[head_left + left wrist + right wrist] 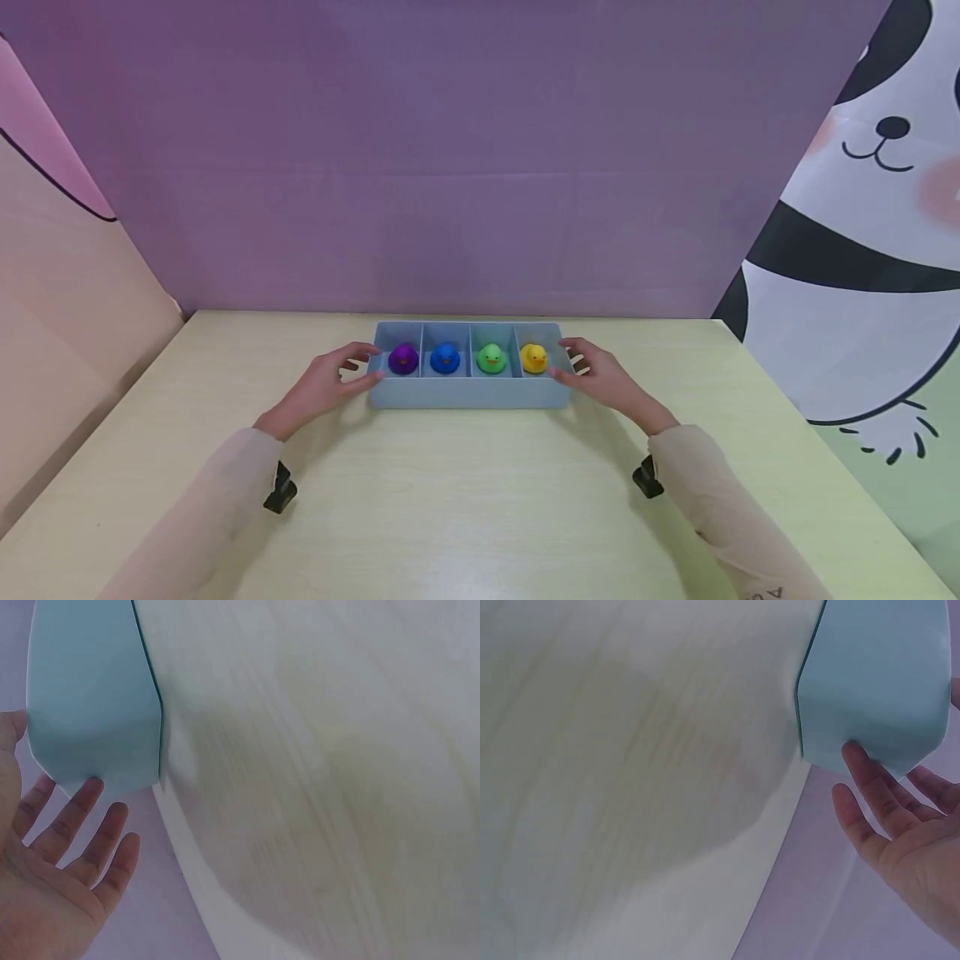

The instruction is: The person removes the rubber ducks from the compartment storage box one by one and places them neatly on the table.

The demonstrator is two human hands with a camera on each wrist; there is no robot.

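Tray: a light blue rectangular plastic tray (468, 392) with four compartments in a row sits near the far edge of the surface, about midway between its left and right edges, long side toward the person.
Ducks: one small rubber duck stands upright in each compartment; from the left end, a purple duck (403, 358), a blue duck (445, 357), a green duck (491, 357) and a yellow duck (534, 357).
Left hand: the left hand (330, 385) lies at the tray's left end, fingers fairly straight and spread; the thumb reaches the end wall near the front corner and the fingertips (91, 787) touch the wall. It is released, curled round nothing.
Right hand: the right hand (600, 373) mirrors it at the tray's right end, fingers extended, one fingertip (853, 752) against the end wall. It too is released, pressing rather than clasping.
Surface: a pale yellow-green wooden surface (465, 500) carries the tray; both forearms in light sleeves cross its near part.
Surroundings: a purple wall (450, 167) rises behind the far edge, a panda-printed panel (862, 250) stands along the right edge and a pink-and-beige panel (60, 292) along the left.
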